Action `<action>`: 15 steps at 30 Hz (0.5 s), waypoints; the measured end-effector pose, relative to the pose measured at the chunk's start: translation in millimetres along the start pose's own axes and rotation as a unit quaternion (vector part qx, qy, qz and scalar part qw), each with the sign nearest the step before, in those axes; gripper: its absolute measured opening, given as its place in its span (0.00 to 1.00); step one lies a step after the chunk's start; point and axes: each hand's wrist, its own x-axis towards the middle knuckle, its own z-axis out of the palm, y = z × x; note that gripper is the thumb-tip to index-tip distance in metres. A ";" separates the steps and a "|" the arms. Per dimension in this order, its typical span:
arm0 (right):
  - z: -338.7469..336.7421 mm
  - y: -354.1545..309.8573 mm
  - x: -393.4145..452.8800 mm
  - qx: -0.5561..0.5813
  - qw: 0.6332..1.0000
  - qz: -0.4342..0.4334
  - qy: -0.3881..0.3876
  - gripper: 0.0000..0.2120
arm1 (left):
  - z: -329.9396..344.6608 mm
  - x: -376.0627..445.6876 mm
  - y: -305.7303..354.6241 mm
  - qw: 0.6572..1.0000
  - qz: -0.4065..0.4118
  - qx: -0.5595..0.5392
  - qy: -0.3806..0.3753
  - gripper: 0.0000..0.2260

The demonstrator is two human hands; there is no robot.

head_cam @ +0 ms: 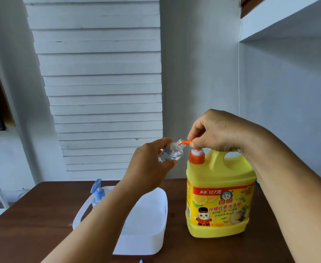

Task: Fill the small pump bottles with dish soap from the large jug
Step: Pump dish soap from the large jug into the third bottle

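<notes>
**Yellow jug, clear bottle meet at the orange spout**

Yellow plastic dominates your right side: the large jug point(220, 194) of dish soap stands upright on the dark wooden table point(32, 224), its label facing you and its handle loop partly behind your wrist. Your right hand point(220, 130) sits curled on top of the orange pump head point(186, 142), fingers and thumb gripping it where it rises from the orange collar point(196, 158). Your left hand point(152, 164) holds a small clear bottle point(172, 153) in the air, fingers wrapped round its body, tilted so that its open neck meets the tip of the orange nozzle. How much liquid is inside the bottle cannot be told through the glare.

Below your left forearm lies a white plastic basin point(161, 211), well apart from the raised bottle; a second small bottle with a blue pump top point(98, 193) stands at its far left corner, and whether it is inside the rim or just behind it cannot be told. The basin sits just left of the jug, a narrow strip of bare wood between them. More table shows left of the basin and in front of the jug. Pale louvred slats point(102, 82) and a white wall close off the back edge of the table.
</notes>
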 end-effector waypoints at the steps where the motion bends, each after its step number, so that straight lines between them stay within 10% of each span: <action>1: 0.0 -0.1 0.2 -0.003 1.000 -0.001 -0.003 0.07 | 0.5 -0.6 -0.6 1.000 0.000 -0.002 0.000 0.12; 15: 0.0 0.0 -0.8 -0.008 1.000 -0.001 0.003 0.05 | 0.2 -1.2 -1.4 1.000 0.004 -0.005 0.001 0.11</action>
